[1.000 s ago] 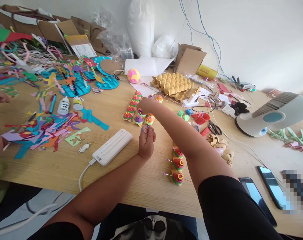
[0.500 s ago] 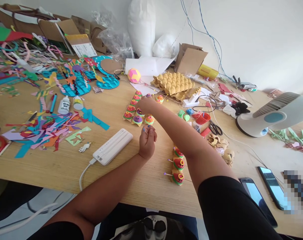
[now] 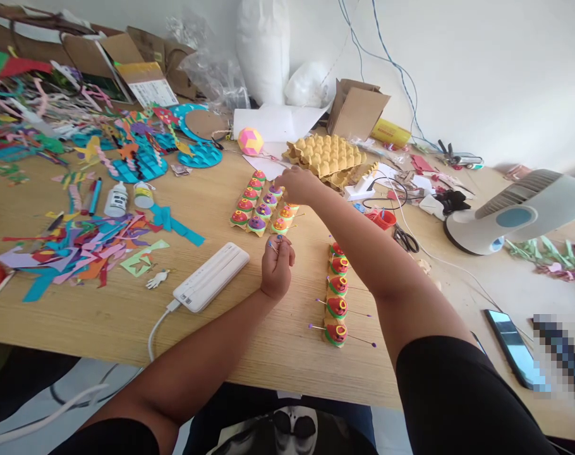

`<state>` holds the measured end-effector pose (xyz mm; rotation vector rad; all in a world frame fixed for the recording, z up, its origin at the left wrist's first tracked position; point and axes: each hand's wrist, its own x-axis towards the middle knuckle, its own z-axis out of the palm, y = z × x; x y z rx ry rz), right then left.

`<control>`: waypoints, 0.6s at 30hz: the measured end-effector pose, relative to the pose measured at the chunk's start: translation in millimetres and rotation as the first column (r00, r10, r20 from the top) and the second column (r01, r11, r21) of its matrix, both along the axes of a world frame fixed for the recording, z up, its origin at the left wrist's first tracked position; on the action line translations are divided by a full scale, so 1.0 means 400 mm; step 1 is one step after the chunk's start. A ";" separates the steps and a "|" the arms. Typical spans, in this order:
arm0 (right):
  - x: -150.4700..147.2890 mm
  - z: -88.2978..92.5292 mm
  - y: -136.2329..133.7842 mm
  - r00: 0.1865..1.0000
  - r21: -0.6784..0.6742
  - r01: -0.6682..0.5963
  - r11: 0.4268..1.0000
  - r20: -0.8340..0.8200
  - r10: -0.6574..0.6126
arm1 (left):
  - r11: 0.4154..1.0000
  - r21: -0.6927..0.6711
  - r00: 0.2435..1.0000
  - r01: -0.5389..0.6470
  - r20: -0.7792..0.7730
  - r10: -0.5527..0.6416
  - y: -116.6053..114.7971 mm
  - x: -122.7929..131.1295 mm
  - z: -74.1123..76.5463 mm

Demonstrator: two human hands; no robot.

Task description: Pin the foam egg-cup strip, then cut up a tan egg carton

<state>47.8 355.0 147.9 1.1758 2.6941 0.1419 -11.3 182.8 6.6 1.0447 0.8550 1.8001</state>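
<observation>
My left hand [image 3: 277,265] rests on the wooden table [image 3: 126,316], fingers curled round a few small bead-headed pins. My right hand [image 3: 297,184] reaches far forward, fingers bent and closed at the far right end of the rows of painted egg-carton cups [image 3: 261,205]; what it holds is hidden. A single row of decorated cups with pins stuck in them [image 3: 336,297] lies under my right forearm.
A white power bank [image 3: 211,277] with its cable lies left of my left hand. Coloured paper scraps [image 3: 79,243], glue bottles [image 3: 117,199], an egg tray [image 3: 326,155], scissors [image 3: 404,239], a fan [image 3: 519,212] and a phone [image 3: 512,347] surround the work area.
My right hand moved right and farther away, from the middle of the cup rows to their far right end. Another person's hands at the left edge withdrew from view. My left hand stayed put.
</observation>
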 end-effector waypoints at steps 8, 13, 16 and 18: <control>0.026 -0.070 -0.012 0.996 -0.080 0.070 0.994 0.061 -0.065 | 1.000 -0.013 1.000 -0.001 -0.005 0.001 -0.004 0.000 0.004; 0.018 -0.103 -0.019 0.993 -0.093 0.092 0.991 0.089 -0.084 | 1.000 -0.001 1.000 -0.011 0.001 0.011 -0.005 0.002 0.007; 0.018 -0.106 -0.026 0.993 -0.095 0.083 0.992 0.097 -0.073 | 1.000 0.004 1.000 -0.011 -0.011 0.011 -0.006 0.002 0.007; 0.017 -0.105 -0.027 0.992 -0.095 0.079 0.992 0.106 -0.069 | 1.000 0.006 1.000 -0.010 -0.021 0.010 -0.006 0.002 0.007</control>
